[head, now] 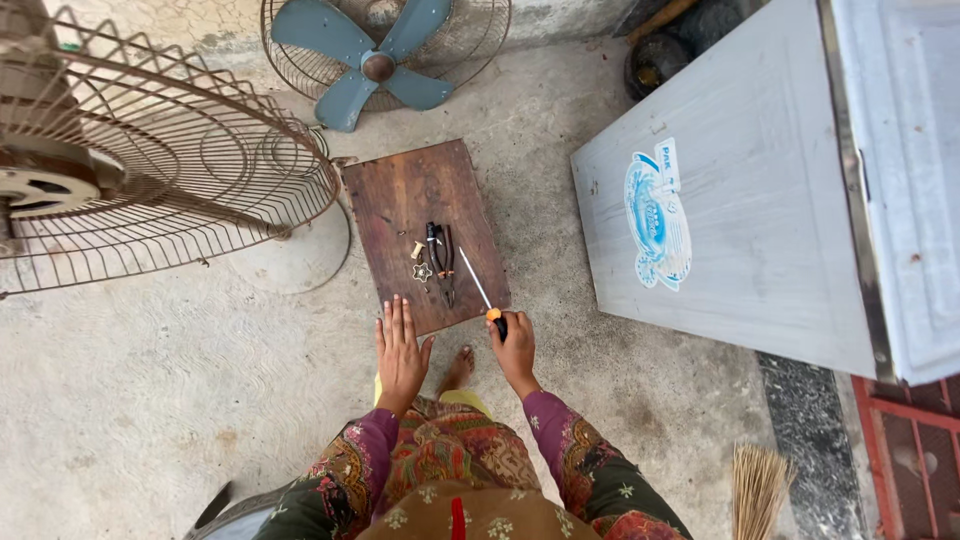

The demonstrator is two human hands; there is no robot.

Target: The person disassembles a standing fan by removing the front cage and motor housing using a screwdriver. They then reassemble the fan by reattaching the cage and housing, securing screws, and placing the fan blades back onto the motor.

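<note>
Even, diffuse daylight; bright overall with no single visible source. Shadows are soft and faint, lying close beneath the wire fan guard (150, 170) and the wooden board (425, 235). Mild glare washes out the white cabinet (740, 220). Focus is sharp centrally; wide-angle distortion bends and stretches objects toward the frame edges.

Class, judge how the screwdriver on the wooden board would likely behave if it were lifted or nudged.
The screwdriver, held at its handle by the right hand, has a thin straight shaft, so it is probably stiff. It looks slim, so likely light. Its round handle may roll on the flat wooden board if nudged sideways.
</note>
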